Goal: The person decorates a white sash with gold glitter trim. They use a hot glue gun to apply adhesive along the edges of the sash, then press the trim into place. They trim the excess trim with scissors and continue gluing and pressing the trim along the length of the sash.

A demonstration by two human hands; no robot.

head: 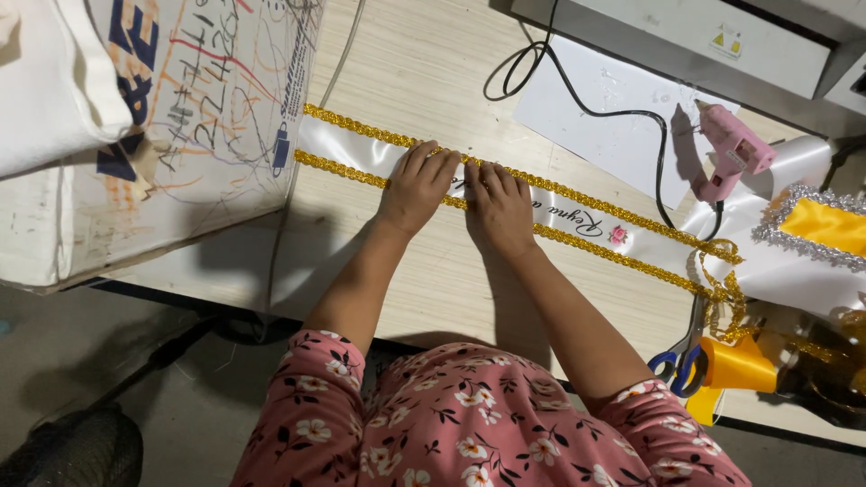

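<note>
While pressed flat, white sash (577,216), gold-trimmed

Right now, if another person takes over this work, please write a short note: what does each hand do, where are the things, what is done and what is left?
Left hand and right hand: both flat, palms down, side by side, pressing the white satin sash with gold braid edging onto the pale wooden table; neither grips anything.
Pink glue gun stands on white paper at the far right; blue-handled scissors lie at the near right edge.
Done: braid lies along both visible edges.
Left: loose braid bunches at the right.
</note>
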